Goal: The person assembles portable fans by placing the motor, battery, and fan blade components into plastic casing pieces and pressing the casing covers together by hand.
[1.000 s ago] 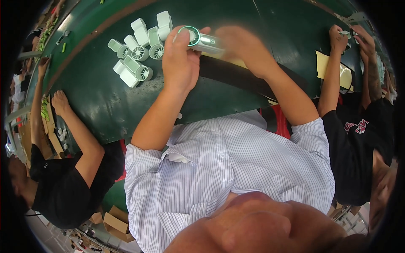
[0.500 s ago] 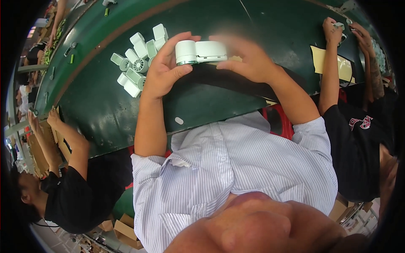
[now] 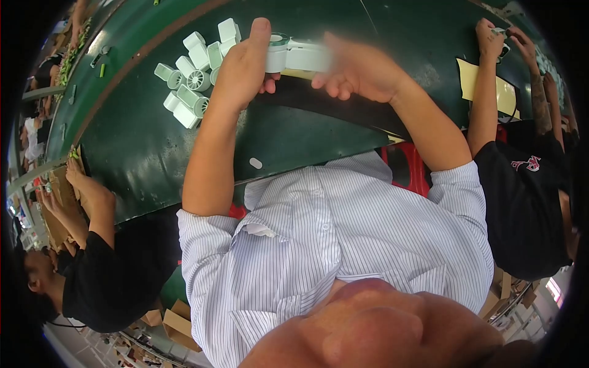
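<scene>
Green counter (image 3: 153, 153), both hands raised above.
Left hand (image 3: 245, 67) and blurred right hand (image 3: 359, 76) grasping pale green fan part (image 3: 300, 56); similar parts (image 3: 193, 70) heaped at nine o'clock.

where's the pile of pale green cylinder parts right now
In the head view the pile of pale green plastic cylinder parts lies upper left on the dark green table, just left of the left hand.

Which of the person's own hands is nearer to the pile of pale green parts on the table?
Left. The left hand lies right beside the pile of pale green parts, gripping the pale green piece; the right hand holds that piece's far end, farther away.
</scene>
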Demonstrator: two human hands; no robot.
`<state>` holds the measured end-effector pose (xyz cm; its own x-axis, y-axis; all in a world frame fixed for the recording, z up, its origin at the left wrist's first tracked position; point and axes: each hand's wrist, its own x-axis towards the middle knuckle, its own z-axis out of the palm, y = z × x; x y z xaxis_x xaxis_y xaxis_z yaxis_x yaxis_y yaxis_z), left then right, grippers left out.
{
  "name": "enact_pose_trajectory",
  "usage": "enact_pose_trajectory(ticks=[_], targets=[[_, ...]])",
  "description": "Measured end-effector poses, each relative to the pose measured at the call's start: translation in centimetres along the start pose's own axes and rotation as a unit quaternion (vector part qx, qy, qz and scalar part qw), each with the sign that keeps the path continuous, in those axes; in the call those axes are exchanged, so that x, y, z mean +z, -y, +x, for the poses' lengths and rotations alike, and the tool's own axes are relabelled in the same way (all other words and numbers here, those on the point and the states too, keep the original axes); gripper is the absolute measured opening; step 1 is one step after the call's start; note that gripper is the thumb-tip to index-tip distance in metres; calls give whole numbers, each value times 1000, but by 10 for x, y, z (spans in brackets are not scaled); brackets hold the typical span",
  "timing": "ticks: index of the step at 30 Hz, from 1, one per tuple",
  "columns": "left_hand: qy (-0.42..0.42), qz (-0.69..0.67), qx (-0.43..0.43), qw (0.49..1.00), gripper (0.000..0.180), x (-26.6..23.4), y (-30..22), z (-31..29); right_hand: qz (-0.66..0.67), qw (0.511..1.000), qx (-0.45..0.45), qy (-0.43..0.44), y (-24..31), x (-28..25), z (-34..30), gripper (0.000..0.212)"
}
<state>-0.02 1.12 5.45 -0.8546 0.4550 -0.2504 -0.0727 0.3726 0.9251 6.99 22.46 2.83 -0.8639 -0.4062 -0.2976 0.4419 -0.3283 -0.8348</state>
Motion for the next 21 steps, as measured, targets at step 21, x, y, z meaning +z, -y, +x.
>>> enact_pose_trajectory(ticks=[21], targets=[[79,-76,223,969,63,-11,41,-4,-471,829,-284,-104,-6,7,-9,51]])
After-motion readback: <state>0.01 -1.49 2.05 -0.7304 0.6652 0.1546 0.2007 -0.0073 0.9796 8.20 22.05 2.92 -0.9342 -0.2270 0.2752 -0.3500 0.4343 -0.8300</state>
